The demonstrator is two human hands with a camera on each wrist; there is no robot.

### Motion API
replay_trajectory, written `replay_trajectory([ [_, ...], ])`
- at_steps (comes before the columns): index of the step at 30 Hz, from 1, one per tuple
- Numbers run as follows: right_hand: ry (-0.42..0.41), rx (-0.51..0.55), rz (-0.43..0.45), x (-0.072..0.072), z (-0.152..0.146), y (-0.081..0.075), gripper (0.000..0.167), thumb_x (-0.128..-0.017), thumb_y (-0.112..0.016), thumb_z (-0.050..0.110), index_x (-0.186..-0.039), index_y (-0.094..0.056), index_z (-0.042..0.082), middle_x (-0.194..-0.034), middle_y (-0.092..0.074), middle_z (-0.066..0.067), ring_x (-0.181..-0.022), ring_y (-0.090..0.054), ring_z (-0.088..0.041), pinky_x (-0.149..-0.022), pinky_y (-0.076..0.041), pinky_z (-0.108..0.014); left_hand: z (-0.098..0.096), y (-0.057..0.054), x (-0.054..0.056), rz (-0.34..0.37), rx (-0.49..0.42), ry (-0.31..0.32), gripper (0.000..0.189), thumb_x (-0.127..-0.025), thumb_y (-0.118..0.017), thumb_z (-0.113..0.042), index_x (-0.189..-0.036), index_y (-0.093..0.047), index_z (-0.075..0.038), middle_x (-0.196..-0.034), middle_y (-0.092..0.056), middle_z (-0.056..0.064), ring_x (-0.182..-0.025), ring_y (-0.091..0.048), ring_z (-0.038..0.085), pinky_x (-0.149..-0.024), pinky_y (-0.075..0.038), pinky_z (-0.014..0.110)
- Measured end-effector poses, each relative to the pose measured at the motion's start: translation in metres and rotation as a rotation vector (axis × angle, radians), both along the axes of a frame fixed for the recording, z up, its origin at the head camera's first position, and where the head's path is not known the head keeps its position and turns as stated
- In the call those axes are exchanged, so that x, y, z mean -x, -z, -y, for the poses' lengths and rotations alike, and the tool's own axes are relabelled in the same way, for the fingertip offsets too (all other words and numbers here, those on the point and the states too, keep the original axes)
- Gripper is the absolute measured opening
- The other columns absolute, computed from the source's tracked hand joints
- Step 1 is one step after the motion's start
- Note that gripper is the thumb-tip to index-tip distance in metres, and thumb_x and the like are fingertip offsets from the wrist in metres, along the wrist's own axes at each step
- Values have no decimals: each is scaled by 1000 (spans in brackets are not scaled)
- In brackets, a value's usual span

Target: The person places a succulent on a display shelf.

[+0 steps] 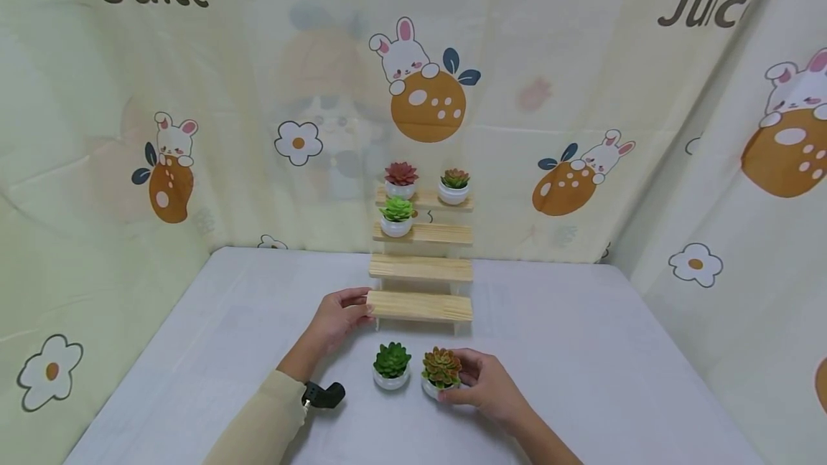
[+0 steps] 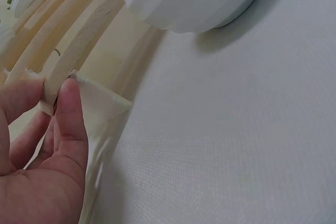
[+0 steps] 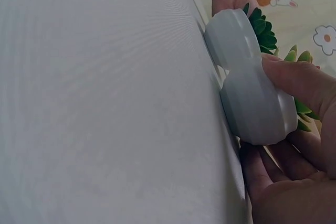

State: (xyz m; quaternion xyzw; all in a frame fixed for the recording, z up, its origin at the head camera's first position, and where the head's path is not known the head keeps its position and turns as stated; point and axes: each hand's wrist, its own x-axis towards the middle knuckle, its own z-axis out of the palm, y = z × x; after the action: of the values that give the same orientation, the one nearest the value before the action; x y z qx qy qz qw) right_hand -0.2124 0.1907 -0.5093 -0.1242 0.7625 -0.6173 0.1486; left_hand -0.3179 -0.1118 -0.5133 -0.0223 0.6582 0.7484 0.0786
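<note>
A wooden stepped shelf stands at the back middle of the table. My left hand pinches the left end of its lowest step between thumb and fingers, as the left wrist view shows up close. My right hand grips a potted succulent with reddish-green leaves, thumb and fingers around its white pot. Just left of it, a dark green potted succulent sits on the table in front of the shelf.
On the top step stand a red potted succulent and a green-and-red one. A bright green potted succulent stands at the left of the step below. A printed curtain hangs behind the white table.
</note>
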Motion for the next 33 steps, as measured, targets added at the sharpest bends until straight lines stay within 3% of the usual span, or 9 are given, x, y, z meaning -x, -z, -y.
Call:
replay_trajectory([
  [16,55,9,-57,3,0,3,69,-74,-90,5,-134,-59,-8,-136,-63,-26,-125,-65,-32,-100,-57,-22,0,2,1,4,12,-1,44,-92,-65,9,-136,-61,4,-117,-64,19,-92,-69,19,-80,-65,29],
  [24,86,38,-37,8,0,4,69,-73,-90,4,-134,-59,-7,-131,-65,-26,-118,-69,-32,-95,-60,-24,0,0,0,0,7,4,45,-92,-65,9,-137,-60,4,-118,-65,19,-91,-69,18,-81,-66,30],
  [33,137,39,-29,17,-2,-7,72,-75,-90,8,-137,-57,-6,-135,-65,-24,-122,-67,-31,-94,-60,-24,1,2,1,-7,-1,13,44,-92,-65,10,-136,-60,6,-117,-64,19,-92,-68,19,-81,-66,30],
])
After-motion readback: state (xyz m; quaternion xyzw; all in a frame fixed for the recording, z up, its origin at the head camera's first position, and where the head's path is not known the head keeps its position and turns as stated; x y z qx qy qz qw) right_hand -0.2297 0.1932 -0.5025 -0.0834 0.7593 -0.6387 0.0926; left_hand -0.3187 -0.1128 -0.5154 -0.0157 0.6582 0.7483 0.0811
